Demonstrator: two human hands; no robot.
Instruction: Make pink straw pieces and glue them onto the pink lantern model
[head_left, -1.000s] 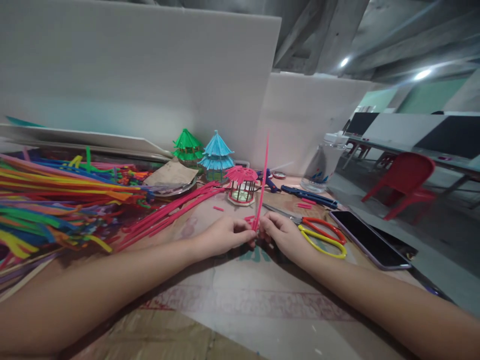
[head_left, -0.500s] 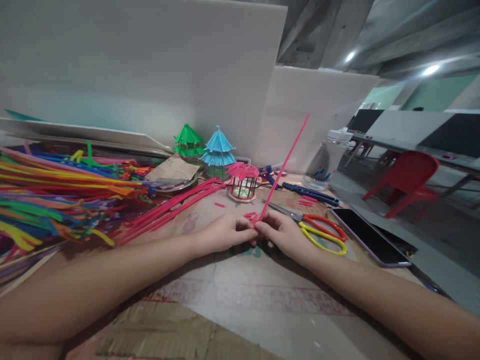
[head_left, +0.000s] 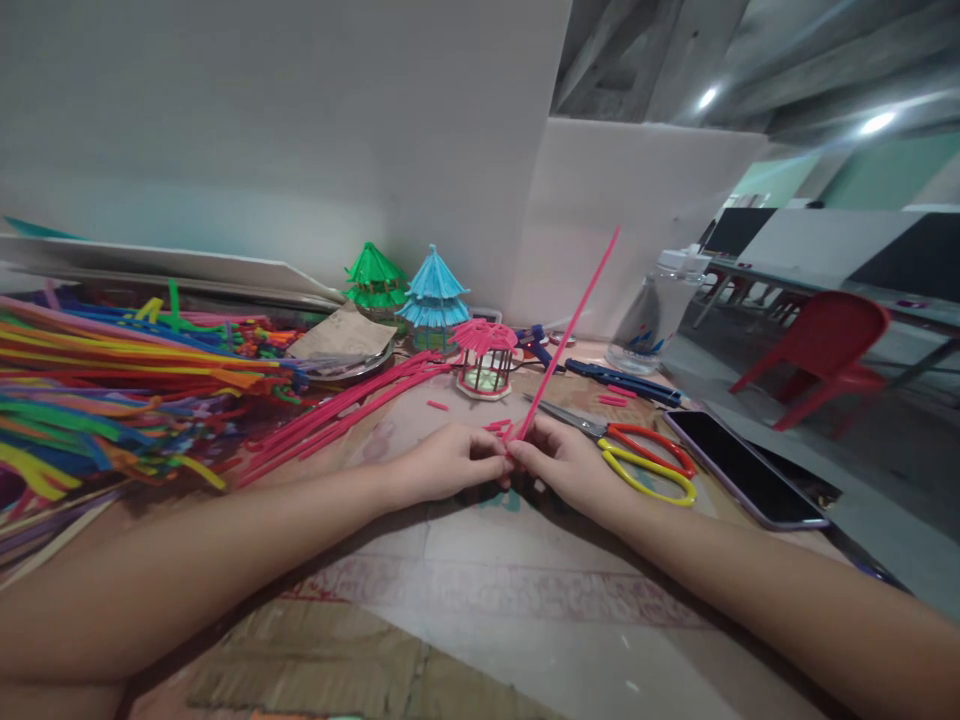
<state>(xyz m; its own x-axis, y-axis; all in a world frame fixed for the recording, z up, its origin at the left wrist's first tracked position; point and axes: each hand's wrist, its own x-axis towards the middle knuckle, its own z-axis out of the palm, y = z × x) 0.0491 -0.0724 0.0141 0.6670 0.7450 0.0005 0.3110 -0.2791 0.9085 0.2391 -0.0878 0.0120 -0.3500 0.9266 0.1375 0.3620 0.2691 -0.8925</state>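
A long pink pipe cleaner [head_left: 574,322] slants up and to the right from between my hands. My right hand [head_left: 561,458] pinches it near its lower end. The fingertips of my left hand [head_left: 461,460] are closed at that same end, touching the right fingertips; the very tip is hidden among them. Just beyond my fingers lie short cut pink pieces [head_left: 498,426]. Farther back stands a small pavilion [head_left: 485,368] with a pink fringed roof and dark posts. Scissors [head_left: 649,462] with one orange and one yellow handle lie beside my right hand.
Long pink pipe cleaners [head_left: 345,415] and multicoloured bundles [head_left: 112,400] fill the left. Green [head_left: 373,275] and blue [head_left: 433,290] model pavilions stand behind. A glue gun [head_left: 531,345], blue-handled tool [head_left: 622,382], clear bottle [head_left: 651,315] and phone [head_left: 742,470] sit at right. Cardboard [head_left: 360,665] lies in front.
The view has shifted slightly. Both hands keep their hold on the pink pipe cleaner at nearly the same place, and nothing else on the table has visibly moved.
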